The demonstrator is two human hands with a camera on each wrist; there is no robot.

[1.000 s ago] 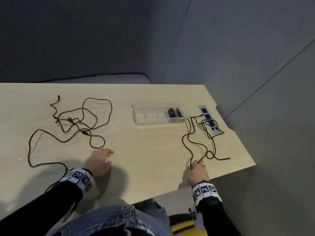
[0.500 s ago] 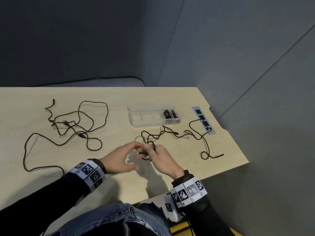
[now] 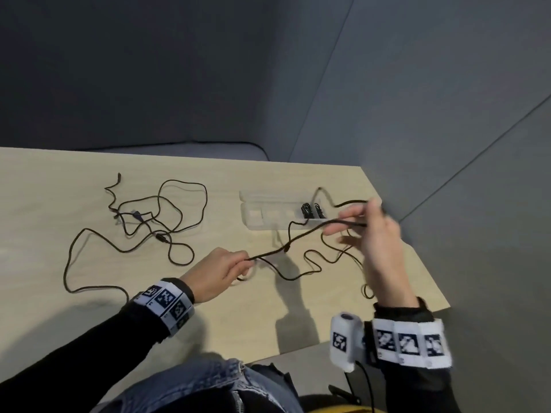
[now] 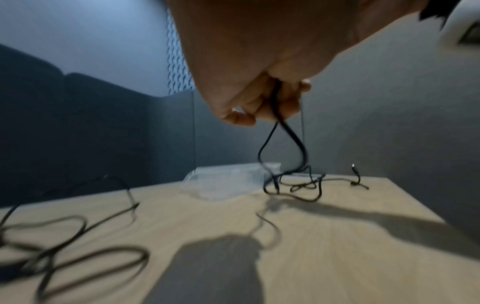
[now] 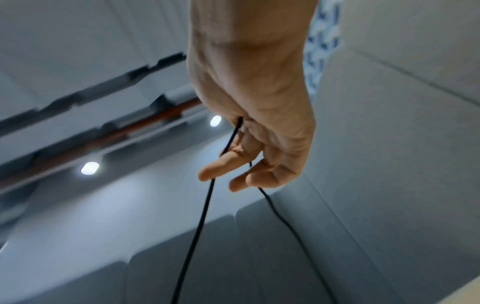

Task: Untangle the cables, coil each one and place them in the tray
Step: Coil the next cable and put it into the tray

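Head view alone shows both hands: left hand pinches the black cable, right hand holds it raised, just before the clear tray. Left wrist view adds its plug standing beyond the tray.

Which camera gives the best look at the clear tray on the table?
The head view: the whole tray shows from above, with small dark coils at its right end. The left wrist view shows it low, blurred and partly behind the cable. The right wrist view misses it.
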